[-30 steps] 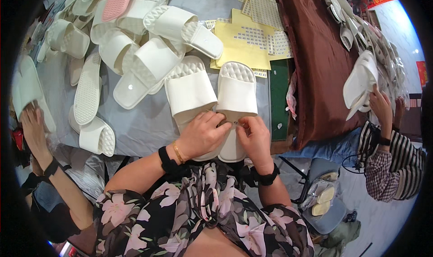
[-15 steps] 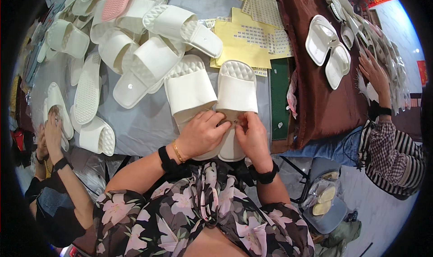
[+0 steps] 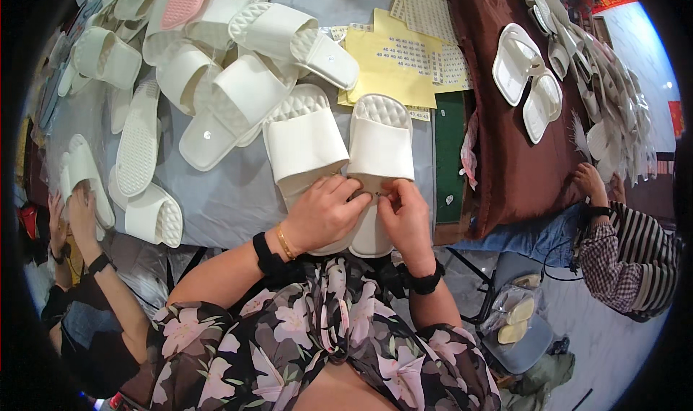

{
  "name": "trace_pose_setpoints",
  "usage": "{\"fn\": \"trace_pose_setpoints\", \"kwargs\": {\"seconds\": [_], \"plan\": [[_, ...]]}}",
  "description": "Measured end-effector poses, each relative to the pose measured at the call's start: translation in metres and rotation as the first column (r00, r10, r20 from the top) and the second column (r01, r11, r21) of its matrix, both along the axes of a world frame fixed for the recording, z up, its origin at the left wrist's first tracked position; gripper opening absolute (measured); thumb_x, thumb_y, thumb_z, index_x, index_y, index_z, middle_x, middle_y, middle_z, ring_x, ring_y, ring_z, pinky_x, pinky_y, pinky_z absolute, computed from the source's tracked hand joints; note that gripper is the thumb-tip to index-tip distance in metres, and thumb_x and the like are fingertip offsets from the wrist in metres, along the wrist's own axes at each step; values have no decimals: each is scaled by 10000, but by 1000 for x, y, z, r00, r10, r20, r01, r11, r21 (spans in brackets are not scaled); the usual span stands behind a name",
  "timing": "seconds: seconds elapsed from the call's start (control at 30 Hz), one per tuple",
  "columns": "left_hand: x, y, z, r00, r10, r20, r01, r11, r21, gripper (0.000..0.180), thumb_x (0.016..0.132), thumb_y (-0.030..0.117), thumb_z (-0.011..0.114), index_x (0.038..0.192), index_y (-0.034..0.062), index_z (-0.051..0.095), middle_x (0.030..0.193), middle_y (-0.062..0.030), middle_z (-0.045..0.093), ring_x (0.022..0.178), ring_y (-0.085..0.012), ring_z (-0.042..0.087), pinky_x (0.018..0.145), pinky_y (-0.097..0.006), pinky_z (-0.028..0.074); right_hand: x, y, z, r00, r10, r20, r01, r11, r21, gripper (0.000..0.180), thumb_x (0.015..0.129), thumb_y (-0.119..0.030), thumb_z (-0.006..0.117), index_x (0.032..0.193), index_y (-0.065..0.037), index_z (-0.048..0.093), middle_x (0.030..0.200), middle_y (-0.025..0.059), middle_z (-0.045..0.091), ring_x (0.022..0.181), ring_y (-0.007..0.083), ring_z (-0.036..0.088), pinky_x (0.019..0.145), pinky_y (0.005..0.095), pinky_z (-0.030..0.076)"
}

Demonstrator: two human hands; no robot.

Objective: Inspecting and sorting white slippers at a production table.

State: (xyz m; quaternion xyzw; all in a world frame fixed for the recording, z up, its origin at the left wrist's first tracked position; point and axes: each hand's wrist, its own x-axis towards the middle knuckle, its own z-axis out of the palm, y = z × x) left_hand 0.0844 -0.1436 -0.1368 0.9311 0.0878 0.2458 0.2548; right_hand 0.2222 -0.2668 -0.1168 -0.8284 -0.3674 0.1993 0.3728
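Note:
Two white slide slippers lie side by side in front of me, quilted ends away from me. My left hand (image 3: 321,210) is closed, resting over the left slipper (image 3: 307,142), its thumb and forefinger reaching to the inner edge of the right slipper (image 3: 381,142). Anything pinched in it is hidden. On the right slipper's insole, just under the strap, my right hand (image 3: 406,216) is closed at the outer edge, thumb pressed to the sole. A small dark-marked sticker (image 3: 378,194) shows between the two hands.
White slippers (image 3: 253,90) are piled at the far left, with a pink slipper (image 3: 185,1) on top. Yellow sticker sheets (image 3: 393,57) lie beyond my pair. White slippers (image 3: 516,64) rest on brown cloth (image 3: 498,173). Co-workers' hands (image 3: 83,212) are at the left, another's hand (image 3: 592,184) at the right.
My hands stay almost where they were at the right slipper. The right co-worker's hand has drawn back toward the near side. The left co-worker's slipper has shifted slightly left.

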Motion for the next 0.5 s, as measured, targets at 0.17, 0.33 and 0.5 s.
{"fn": "trace_pose_setpoints", "kwargs": {"seconds": [0.17, 0.33, 0.5], "plan": [[0, 0, 0, 1000, 2, 2, -2, 1000, -8, 248, 773, 130, 677, 1020, 104, 679, 1032, -64, 581, 964, -259, 582, 855, -378, 471, -1, 3, -2, 995, 45, 87, -46, 999, 13, 107, 830, -41, 641, 926, -22, 598, 863, 145, 606, 738, 327, 622, 651, 395, 501], [0, 1, 1, 1000, -1, 8, 0, 999, 33, 231, 783, 153, 646, 1001, 82, 671, 1004, -58, 577, 963, -227, 574, 851, -367, 483, 0, 4, -1, 979, 85, 185, -83, 996, -17, 76, 851, -58, 633, 902, -15, 598, 860, 147, 606, 760, 335, 619, 664, 400, 496], [-1, 1, 0, 1000, -4, 5, 4, 1000, 13, 255, 773, 142, 667, 1025, 98, 676, 1018, -60, 575, 971, -245, 573, 860, -377, 474, 11, -6, 8, 991, 66, -116, -59, 996, 62, 69, 872, -55, 602, 903, 5, 592, 858, 161, 606, 772, 325, 612, 687, 375, 487]]}}
